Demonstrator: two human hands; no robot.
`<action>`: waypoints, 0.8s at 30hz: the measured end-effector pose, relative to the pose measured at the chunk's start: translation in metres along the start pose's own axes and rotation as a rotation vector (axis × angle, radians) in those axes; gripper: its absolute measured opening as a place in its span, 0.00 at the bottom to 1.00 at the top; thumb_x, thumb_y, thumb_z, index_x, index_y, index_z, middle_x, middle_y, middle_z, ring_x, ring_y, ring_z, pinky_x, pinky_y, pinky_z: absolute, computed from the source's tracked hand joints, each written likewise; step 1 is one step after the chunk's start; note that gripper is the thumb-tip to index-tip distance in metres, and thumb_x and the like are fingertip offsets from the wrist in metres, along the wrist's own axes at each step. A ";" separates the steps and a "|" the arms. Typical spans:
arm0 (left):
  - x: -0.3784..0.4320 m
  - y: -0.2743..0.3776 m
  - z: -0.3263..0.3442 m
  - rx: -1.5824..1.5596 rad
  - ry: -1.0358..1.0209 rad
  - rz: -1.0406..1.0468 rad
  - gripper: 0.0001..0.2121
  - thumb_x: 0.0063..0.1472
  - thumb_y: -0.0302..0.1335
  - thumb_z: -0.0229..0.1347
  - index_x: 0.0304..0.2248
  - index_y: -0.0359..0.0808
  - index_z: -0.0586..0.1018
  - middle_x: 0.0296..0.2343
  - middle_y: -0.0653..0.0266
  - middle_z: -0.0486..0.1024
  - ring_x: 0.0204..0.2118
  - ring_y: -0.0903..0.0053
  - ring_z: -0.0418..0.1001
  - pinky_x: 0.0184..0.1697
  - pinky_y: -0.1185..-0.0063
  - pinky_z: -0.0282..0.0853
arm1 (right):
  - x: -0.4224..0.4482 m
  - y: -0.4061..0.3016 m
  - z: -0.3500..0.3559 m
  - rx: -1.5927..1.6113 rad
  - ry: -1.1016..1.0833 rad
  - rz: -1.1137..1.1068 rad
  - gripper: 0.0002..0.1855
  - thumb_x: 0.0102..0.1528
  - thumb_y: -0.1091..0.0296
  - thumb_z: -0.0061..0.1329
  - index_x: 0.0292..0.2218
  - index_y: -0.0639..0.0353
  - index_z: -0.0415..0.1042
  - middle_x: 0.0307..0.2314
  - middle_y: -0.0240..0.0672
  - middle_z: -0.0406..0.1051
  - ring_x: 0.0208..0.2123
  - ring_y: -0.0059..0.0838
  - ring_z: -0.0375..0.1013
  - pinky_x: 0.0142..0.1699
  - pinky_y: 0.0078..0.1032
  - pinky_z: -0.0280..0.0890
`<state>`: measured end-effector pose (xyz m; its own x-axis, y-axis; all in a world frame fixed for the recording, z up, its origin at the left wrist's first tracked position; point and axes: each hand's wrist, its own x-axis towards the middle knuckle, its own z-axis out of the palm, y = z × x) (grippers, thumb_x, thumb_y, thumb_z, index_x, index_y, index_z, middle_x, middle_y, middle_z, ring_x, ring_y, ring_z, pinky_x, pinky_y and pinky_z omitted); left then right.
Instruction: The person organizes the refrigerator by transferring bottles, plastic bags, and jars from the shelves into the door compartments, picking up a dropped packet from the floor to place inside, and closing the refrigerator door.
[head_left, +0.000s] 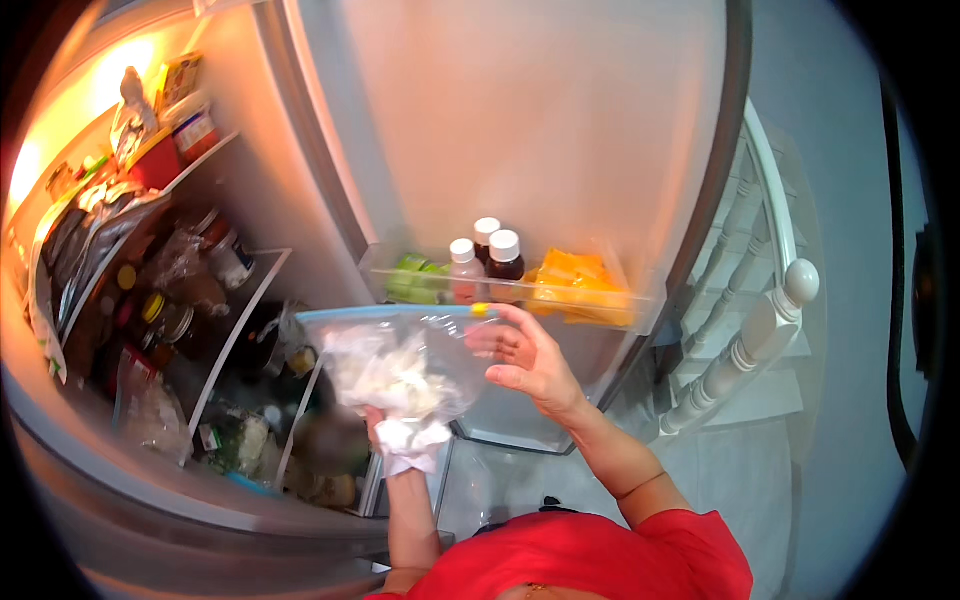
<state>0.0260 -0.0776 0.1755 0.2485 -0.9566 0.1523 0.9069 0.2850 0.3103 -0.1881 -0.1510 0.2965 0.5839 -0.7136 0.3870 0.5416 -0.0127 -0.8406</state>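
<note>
A clear zip-top plastic bag (465, 375) with a blue seal and a yellow slider (480, 308) hangs before me, in front of the open fridge. Inside it are pale, whitish pieces that I cannot identify. My left hand (373, 421) grips the bag from below and is mostly hidden behind it. A crumpled white tissue or paper (412, 442) lies over that hand and wrist. At the bag's upper right corner, my right hand (529, 360) has thumb and fingers spread apart. Its fingertips reach the bag's edge near the slider, partly behind the plastic.
Crowded fridge shelves (240, 330) hold jars, bags and packets at left. The open door (517, 135) has a clear bin (645, 307) with white-capped bottles (504, 259), yellow packets (577, 281) and a green packet (416, 277). A white stair newel post (757, 337) stands at right.
</note>
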 end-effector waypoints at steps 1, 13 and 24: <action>0.000 0.001 -0.003 0.035 -0.026 -0.007 0.29 0.52 0.30 0.52 0.53 0.32 0.59 0.48 0.52 0.65 0.48 0.61 0.66 0.51 0.66 0.65 | -0.002 0.001 -0.003 -0.041 -0.021 -0.022 0.40 0.45 0.77 0.56 0.55 0.59 0.49 0.46 0.42 0.64 0.50 0.31 0.63 0.52 0.29 0.60; -0.004 -0.011 -0.003 0.074 -0.008 -0.093 0.28 0.56 0.40 0.43 0.52 0.30 0.61 0.48 0.51 0.64 0.50 0.58 0.64 0.51 0.65 0.63 | -0.037 -0.007 -0.035 -0.124 -0.033 0.069 0.17 0.53 0.79 0.46 0.45 0.64 0.61 0.39 0.42 0.70 0.41 0.26 0.71 0.44 0.22 0.67; -0.013 -0.041 0.011 0.229 -0.041 -0.068 0.29 0.51 0.27 0.55 0.52 0.30 0.60 0.46 0.54 0.66 0.47 0.63 0.68 0.50 0.67 0.66 | -0.013 -0.048 -0.011 -1.191 -0.333 0.072 0.30 0.47 0.57 0.57 0.49 0.57 0.64 0.34 0.48 0.72 0.35 0.43 0.73 0.40 0.30 0.67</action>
<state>-0.0184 -0.0757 0.1713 0.1716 -0.9721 0.1602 0.8191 0.2311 0.5251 -0.2287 -0.1486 0.3277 0.8092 -0.5286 0.2563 -0.2835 -0.7335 -0.6177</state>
